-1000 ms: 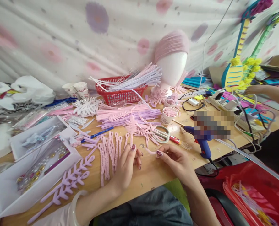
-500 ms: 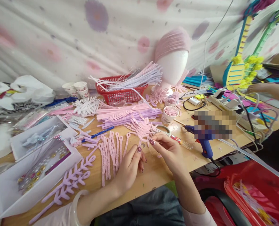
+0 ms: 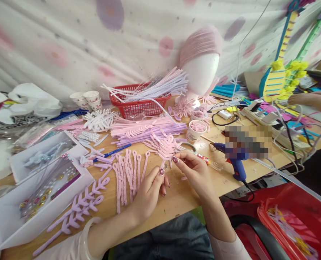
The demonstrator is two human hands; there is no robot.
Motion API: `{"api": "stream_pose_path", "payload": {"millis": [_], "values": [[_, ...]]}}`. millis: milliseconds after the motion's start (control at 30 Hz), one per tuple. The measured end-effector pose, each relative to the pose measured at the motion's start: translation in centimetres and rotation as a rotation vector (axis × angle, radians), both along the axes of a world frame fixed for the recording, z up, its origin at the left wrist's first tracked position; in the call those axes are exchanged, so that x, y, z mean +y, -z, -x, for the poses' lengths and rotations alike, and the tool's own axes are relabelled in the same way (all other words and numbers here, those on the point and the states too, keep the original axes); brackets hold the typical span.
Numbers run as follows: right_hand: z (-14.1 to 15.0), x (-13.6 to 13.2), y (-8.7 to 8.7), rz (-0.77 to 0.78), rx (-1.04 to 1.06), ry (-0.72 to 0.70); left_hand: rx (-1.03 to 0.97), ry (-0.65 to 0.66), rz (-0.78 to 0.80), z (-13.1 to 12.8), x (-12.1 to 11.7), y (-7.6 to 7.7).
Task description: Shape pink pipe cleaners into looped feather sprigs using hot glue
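Note:
In the head view, my left hand (image 3: 149,191) is closed, thumb and fingers pinching the lower stem of a pink pipe-cleaner sprig (image 3: 166,148). The sprig points away from me, with paired side leaves and a loop at its tip. Thumb and forefinger of my right hand (image 3: 195,173) pinch at the sprig's lower right side. Left of my hands lies a row of pink twisted pipe cleaners (image 3: 126,177) with looped ends. Two finished-looking purple sprigs (image 3: 80,206) rest farther left. Behind the held sprig are bundles of pink and purple pipe cleaners (image 3: 146,130).
A blue glue gun (image 3: 239,168) lies right of my hands, near a power strip (image 3: 274,126) with cables. A red basket (image 3: 141,108), paper cup (image 3: 195,131) and mannequin head (image 3: 204,72) stand behind. White boxes (image 3: 76,180) sit left. Another person's hand (image 3: 309,101) is far right.
The sprig now shows more openly above my fingers, its lowest side piece angled upward. My right fingers have shifted slightly right and up. The whole view has moved slightly.

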State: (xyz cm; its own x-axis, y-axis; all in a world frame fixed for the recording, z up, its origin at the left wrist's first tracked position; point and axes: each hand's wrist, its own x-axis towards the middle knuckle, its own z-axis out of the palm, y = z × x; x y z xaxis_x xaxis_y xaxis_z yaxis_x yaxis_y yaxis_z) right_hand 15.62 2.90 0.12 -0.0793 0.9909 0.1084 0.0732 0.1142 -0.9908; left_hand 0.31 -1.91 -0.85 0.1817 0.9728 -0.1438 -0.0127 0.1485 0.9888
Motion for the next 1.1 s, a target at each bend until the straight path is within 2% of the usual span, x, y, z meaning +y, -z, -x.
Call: {"api": "stream_pose_path", "payload": {"millis": [233, 500, 700, 900, 1100], "values": [[-0.1, 0.0, 0.1, -0.039, -0.012, 0.003, 0.019, 0.005, -0.012, 0.1, -0.1, -0.1], [-0.9, 0.2, -0.1, -0.073, -0.071, -0.063, 0.027, 0.018, -0.021, 0.0, -0.2, -0.4], [-1.1, 0.2, -0.3, -0.005, -0.104, -0.086, 0.021, 0.030, -0.017, 0.0, -0.2, -0.6], [-1.4, -0.1, -0.6, 0.085, -0.052, -0.120, -0.007, 0.021, -0.012, 0.0, -0.2, -0.4], [-1.0, -0.9, -0.4, 0.091, 0.027, -0.066, -0.023, 0.014, -0.013, -0.1, -0.2, -0.3]]}}
